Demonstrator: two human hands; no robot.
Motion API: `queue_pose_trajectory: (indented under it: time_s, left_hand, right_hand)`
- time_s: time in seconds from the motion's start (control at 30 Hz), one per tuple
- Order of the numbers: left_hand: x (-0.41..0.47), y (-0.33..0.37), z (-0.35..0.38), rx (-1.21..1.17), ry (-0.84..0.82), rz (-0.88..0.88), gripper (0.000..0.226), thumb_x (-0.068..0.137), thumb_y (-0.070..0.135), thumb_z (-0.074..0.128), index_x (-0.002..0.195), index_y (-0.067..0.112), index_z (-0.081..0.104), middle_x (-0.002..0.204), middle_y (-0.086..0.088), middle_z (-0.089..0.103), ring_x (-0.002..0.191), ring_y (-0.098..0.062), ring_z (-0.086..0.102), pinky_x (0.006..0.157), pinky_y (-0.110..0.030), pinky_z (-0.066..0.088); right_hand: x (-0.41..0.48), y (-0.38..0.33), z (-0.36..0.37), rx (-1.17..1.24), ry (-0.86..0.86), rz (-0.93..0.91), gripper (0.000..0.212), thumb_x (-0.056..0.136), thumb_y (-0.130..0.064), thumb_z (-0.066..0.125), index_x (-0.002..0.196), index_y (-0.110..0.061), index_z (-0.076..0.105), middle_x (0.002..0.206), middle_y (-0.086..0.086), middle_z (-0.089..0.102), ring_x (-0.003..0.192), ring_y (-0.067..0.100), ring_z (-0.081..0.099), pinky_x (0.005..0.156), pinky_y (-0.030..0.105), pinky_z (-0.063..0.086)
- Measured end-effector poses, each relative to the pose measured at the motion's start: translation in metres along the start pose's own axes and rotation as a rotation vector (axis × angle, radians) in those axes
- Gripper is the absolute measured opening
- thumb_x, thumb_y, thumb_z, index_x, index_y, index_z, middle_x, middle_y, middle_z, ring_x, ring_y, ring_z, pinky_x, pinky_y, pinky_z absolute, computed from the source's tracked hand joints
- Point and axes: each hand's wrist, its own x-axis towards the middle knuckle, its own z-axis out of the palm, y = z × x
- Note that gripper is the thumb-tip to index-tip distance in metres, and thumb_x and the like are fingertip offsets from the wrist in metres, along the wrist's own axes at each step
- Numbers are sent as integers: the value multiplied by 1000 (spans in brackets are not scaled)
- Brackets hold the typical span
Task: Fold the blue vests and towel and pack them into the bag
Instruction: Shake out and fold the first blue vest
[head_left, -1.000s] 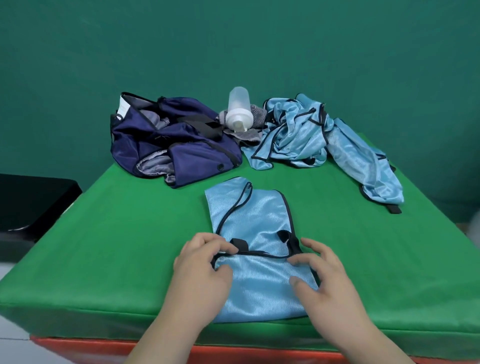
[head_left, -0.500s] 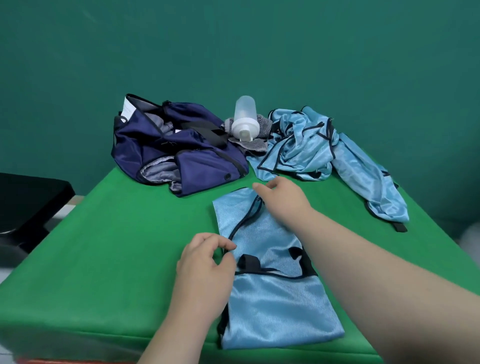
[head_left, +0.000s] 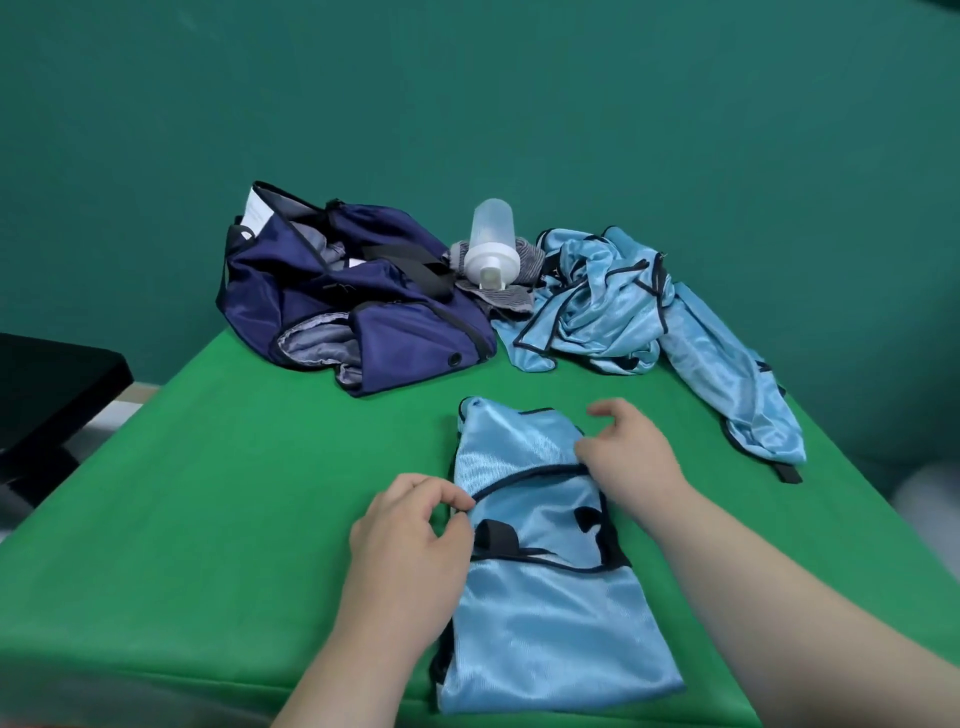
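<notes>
A light blue vest (head_left: 545, 597) with dark trim lies partly folded lengthwise on the green table (head_left: 208, 519), near the front edge. My left hand (head_left: 410, 540) pinches the vest's dark trim at its left edge. My right hand (head_left: 628, 447) grips the trim of the vest's far flap, pulled over toward me. A heap of more blue vests (head_left: 623, 306) lies crumpled at the back right. The open navy bag (head_left: 353, 306) sits at the back left. A grey striped towel (head_left: 504, 296) lies between bag and heap, partly hidden under a bottle.
A translucent bottle with a white cap (head_left: 491, 244) lies on the towel. A black strap end (head_left: 787, 473) of the heap hangs near the table's right edge. A black piece of furniture (head_left: 47, 384) stands left of the table. A teal wall is behind.
My right hand went out to the vest's far end, took hold of it and has drawn it back toward me, folding the far part over. My left hand stayed pinching the left edge.
</notes>
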Motion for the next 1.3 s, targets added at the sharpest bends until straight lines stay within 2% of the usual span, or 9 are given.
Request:
queue_pose_trajectory:
  time_s: [0.1, 0.23, 0.37, 0.63, 0.77, 0.87, 1.07, 1.2, 1.3]
  left_hand:
    - [-3, 4, 3, 32, -12, 3, 16, 91, 27, 59, 81, 40, 61, 100, 28, 55, 79, -11, 52, 92, -42, 46]
    - [-3, 3, 4, 20, -26, -33, 16, 90, 28, 59, 81, 42, 61, 101, 29, 55, 76, -16, 53, 89, -42, 48]
    - [-2, 4, 3, 20, -40, -69, 14, 90, 32, 59, 87, 46, 60, 103, 31, 54, 92, -15, 56, 87, -40, 49]
    - [3, 1, 3, -59, -16, -111, 14, 90, 28, 62, 95, 41, 64, 103, 26, 63, 94, 7, 57, 79, -23, 43]
    - [24, 7, 5, -75, 27, -129, 9, 90, 31, 63, 98, 36, 62, 101, 17, 65, 96, 1, 59, 76, -22, 42]
    - [55, 18, 11, -12, 29, -132, 11, 94, 39, 59, 104, 34, 58, 94, 13, 65, 91, -9, 62, 73, -29, 44]
    - [81, 33, 37, 194, -11, -106, 42, 94, 55, 53, 131, 36, 48, 79, 9, 62, 77, -10, 60, 64, -31, 44]
    - [91, 34, 42, 209, -45, -125, 49, 94, 49, 58, 141, 41, 46, 123, 5, 63, 109, -17, 60, 81, -30, 41]
    - [95, 34, 43, 129, -61, -128, 33, 93, 32, 64, 124, 42, 57, 103, 14, 67, 72, -3, 58, 66, -26, 42]
  right_hand:
    - [2, 17, 3, -96, -16, 5, 49, 85, -25, 56, 133, -21, 48, 68, -1, 63, 58, 18, 59, 59, 34, 49]
    - [8, 20, 5, -49, -4, -14, 41, 91, -36, 55, 129, -21, 52, 72, -2, 62, 60, 16, 57, 59, 31, 44]
    - [20, 21, 8, 3, -67, -25, 35, 91, -48, 60, 117, -25, 56, 83, -3, 62, 70, 15, 58, 65, 31, 43]
    - [20, 44, 24, 109, -27, -133, 23, 89, -42, 68, 109, -36, 59, 92, -18, 64, 84, 0, 59, 71, 26, 43]
    - [20, 48, 26, 169, -5, -157, 29, 89, -39, 69, 115, -34, 58, 88, -17, 61, 83, 0, 58, 76, 29, 46]
    - [20, 49, 27, 167, -2, -188, 19, 88, -37, 68, 99, -46, 55, 80, -22, 62, 79, -3, 58, 74, 29, 47]
    - [25, 55, 29, 211, 1, -220, 23, 87, -37, 69, 95, -49, 52, 88, -32, 62, 83, -7, 59, 74, 23, 47]
    - [24, 56, 29, 205, 14, -220, 28, 86, -40, 70, 107, -48, 53, 97, -42, 57, 89, -4, 59, 79, 26, 47]
    - [22, 54, 27, 231, -1, -209, 29, 86, -37, 71, 106, -48, 54, 94, -42, 57, 84, -6, 59, 73, 21, 43]
